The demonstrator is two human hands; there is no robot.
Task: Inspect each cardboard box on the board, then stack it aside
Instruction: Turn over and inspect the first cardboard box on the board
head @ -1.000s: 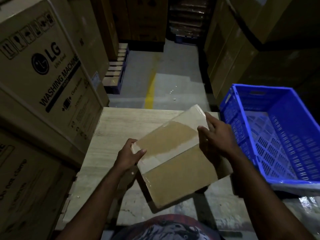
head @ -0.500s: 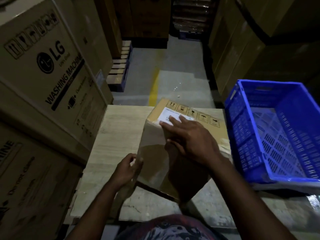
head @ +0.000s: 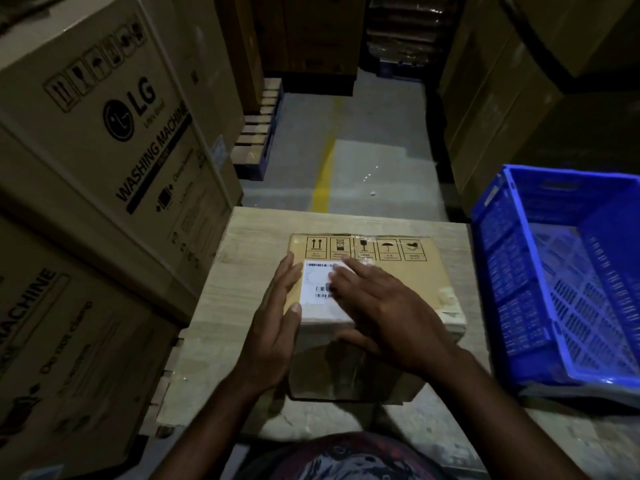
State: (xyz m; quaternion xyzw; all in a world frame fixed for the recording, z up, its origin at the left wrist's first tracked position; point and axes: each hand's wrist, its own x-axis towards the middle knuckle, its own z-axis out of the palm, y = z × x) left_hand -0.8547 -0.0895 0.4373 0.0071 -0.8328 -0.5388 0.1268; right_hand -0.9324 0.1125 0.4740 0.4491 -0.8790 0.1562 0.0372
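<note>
Cardboard box (head: 415, 275) on wooden board (head: 249, 237), both hands flat against it.

LG washing machine cartons (head: 114, 133) stand left of the board and a blue plastic crate (head: 519, 271) right. The box sits upright on the board, between the hands. The left hand (head: 277, 327), fingers straight, presses its left side. The right hand (head: 384, 313), fingers extended, rests on the top face, partly covering the white barcode label (head: 317, 299).

Cardboard box (head: 408, 282) on bench (head: 249, 265), centre. Crate (head: 519, 271) just right of bench. Stacked cartons (head: 86, 150) left. Pallet (head: 258, 140) behind, on floor.
</note>
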